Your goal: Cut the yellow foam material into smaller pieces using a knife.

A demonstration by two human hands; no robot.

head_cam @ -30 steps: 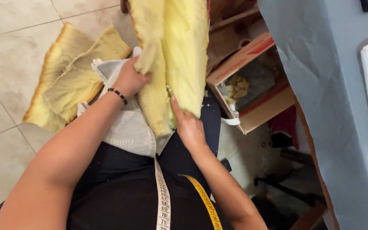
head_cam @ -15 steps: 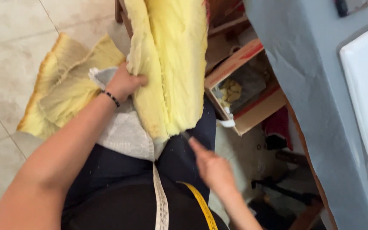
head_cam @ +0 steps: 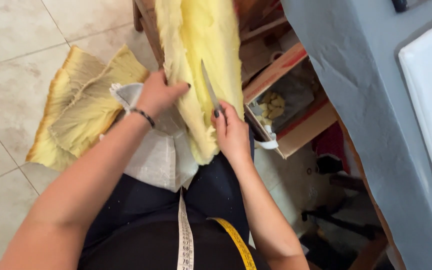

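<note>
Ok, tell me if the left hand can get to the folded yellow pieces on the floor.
Probably yes. The left hand grips the edge of the long yellow sheet, and the folded yellow pieces lie on the tiles just beside it, with only a white cloth between. It would have to let go first.

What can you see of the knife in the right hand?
The knife is small, with a narrow, pointed, grey metal blade. Its handle is hidden inside the right hand, which grips it with the blade pointing up and away from the body. The blade lies flat against the long yellow fibrous sheet, whose left edge the left hand holds.
</note>
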